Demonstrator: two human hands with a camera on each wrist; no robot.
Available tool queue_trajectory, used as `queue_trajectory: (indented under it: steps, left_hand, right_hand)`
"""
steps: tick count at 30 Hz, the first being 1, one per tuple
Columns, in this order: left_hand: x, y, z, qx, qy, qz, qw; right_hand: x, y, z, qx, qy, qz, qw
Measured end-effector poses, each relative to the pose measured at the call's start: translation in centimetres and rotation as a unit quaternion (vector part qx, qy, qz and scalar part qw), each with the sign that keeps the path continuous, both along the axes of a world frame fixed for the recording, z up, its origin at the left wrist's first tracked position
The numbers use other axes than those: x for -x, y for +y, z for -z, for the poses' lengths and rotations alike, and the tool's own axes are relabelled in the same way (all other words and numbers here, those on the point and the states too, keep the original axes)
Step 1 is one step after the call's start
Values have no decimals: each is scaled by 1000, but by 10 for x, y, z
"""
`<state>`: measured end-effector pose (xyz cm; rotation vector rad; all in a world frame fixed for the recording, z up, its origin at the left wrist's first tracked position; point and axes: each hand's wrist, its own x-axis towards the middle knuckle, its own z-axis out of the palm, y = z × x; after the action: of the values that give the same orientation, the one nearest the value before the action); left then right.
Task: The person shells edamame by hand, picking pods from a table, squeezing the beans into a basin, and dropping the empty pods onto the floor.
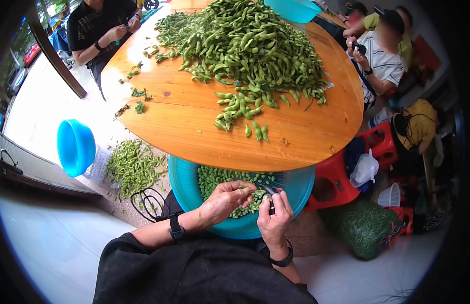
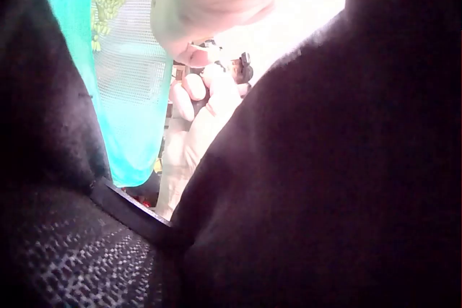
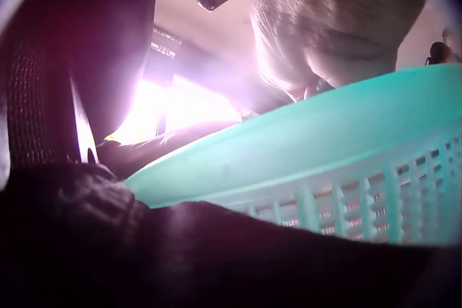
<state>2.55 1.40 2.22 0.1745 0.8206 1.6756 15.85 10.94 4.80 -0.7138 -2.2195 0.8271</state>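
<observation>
While a soybean pod [image 1: 243, 188] is being pinched in the curled fingers of the left hand [image 1: 226, 198], just below the near edge of the round wooden table [image 1: 194, 126], small dark scissors [image 1: 269, 191] are being gripped in the closed right hand [image 1: 275, 219], with the blades being brought against the pod's end. Both hands are being held over a teal plastic basket [image 1: 184, 177], which is being rested on the lap, half tucked under the table's near edge.

By the look of it, the work is being done well short of halfway. Only a shallow layer of cut pods [image 1: 214, 177] is being collected in the basket, whereas a far larger heap of pods [image 1: 245, 45] is being left waiting across the far half of the table, with a few stragglers being left nearer its front edge. Green scraps [image 1: 133, 164] are being strewn on the floor to the left of the table.

As for materials, the table is being shown as glossy, orange-brown varnished wood. The pods are being seen as short, curved, bumpy and matte green. The basket's wall is being shown by the right wrist view as a slotted plastic grid under a smooth solid rim. A smooth blue plastic bowl [image 1: 75, 147] is being left tipped on its side left of the table, and a bulging green net sack [image 1: 364, 228] is being kept on the floor to the table's right
</observation>
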Motion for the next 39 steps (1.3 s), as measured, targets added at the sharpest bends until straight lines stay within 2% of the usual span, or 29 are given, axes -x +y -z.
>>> queue_trajectory:
  steps: [5, 7, 8, 11, 13, 17, 19, 26, 28, 29, 31, 33, 35, 37, 39]
  left_hand:
    - [0, -2, -7, 26, 21, 4, 999]
    - [-4, -1, -7, 36, 41, -19, 998]
    - [-3, -1, -7, 36, 40, -20, 998]
    - [0, -1, 0, 31, 33, -28, 999]
    - [1, -3, 5, 8, 15, -24, 1000]
    - [-2, -1, -2, 10, 29, -6, 1000]
    - [-4, 0, -6, 30, 7, -33, 999]
    - [-4, 0, -10, 44, -44, -41, 997]
    - [-5, 0, -4, 36, 40, -19, 998]
    - [-6, 0, -2, 36, 40, -19, 998]
    - [-8, -2, 0, 54, 145, 27, 988]
    - [-8, -3, 1, 51, 178, 30, 982]
    - [-5, -3, -9, 43, 179, 74, 980]
    - [-1, -5, -13, 46, 141, 76, 986]
    - [14, -10, -9, 22, 302, 183, 935]
  right_hand:
    - [1, 4, 4, 69, -20, -30, 997]
    - [1, 3, 5, 250, -43, -7, 967]
    - [1, 2, 3, 250, -43, -8, 967]
    - [3, 2, 0, 210, -17, -18, 977]
    - [4, 2, 2, 117, -14, -27, 993]
    - [4, -2, 3, 51, -14, -15, 999]
    - [2, -2, 7, -10, -18, -33, 999]
    - [6, -3, -1, -1, 15, -75, 997]
    - [6, -6, 2, -75, 23, -78, 994]
    - [6, -9, 3, -74, 23, -78, 994]
    - [5, -14, 4, -103, 5, -94, 990]
    - [6, -12, 6, -118, 6, -100, 988]
    - [9, -8, -2, -27, 28, -88, 995]
    - [1, -1, -5, 71, 17, -41, 996]
    - [-19, 12, -17, 167, -19, -15, 986]
